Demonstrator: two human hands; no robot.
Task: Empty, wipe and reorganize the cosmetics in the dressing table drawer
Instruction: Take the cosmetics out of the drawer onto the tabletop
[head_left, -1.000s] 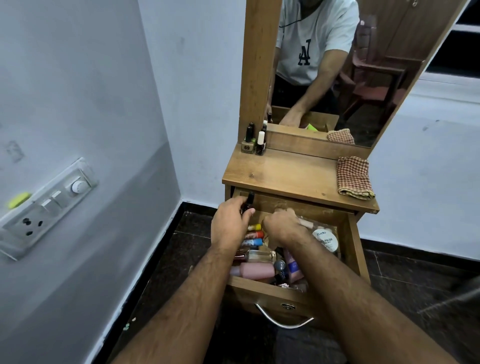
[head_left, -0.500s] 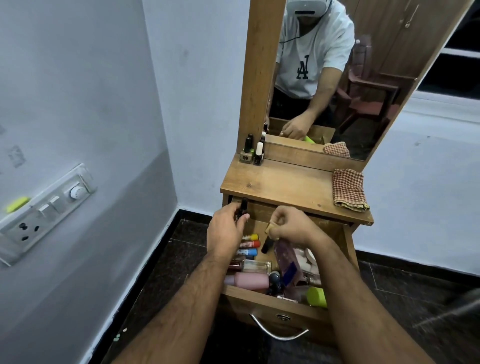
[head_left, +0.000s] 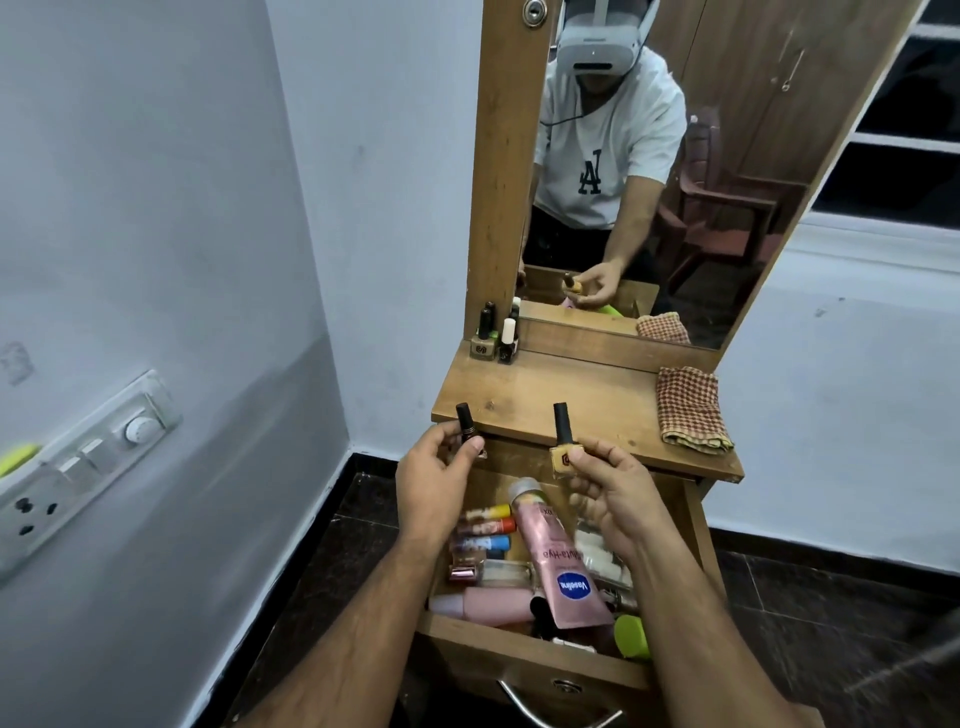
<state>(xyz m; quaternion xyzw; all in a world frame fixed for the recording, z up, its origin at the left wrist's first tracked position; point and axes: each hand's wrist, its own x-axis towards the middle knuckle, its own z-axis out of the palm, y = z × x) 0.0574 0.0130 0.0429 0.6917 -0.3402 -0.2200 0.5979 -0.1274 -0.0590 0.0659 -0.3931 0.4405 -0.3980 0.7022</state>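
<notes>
The open wooden drawer (head_left: 524, 652) holds several cosmetics: a pink Vaseline tube (head_left: 556, 561), a pink bottle (head_left: 488, 605), small coloured tubes (head_left: 485, 527) and a green cap (head_left: 631, 636). My left hand (head_left: 434, 486) pinches a dark nail polish bottle (head_left: 466, 422) above the drawer's back left. My right hand (head_left: 613, 493) pinches a yellow nail polish bottle (head_left: 563, 449) with a black cap, held upright at the tabletop's front edge. Two nail polish bottles (head_left: 493, 340) stand at the back left of the tabletop (head_left: 566, 400).
A folded checked cloth (head_left: 691, 410) lies on the tabletop's right side. The mirror (head_left: 675, 166) rises behind it and reflects a person. A wall with a switchboard (head_left: 78, 462) is close on the left. The drawer's metal handle (head_left: 556, 714) faces me.
Both hands have risen out of the drawer, each with a nail polish bottle, up to the tabletop's front edge. The Vaseline tube now lies uncovered in the drawer.
</notes>
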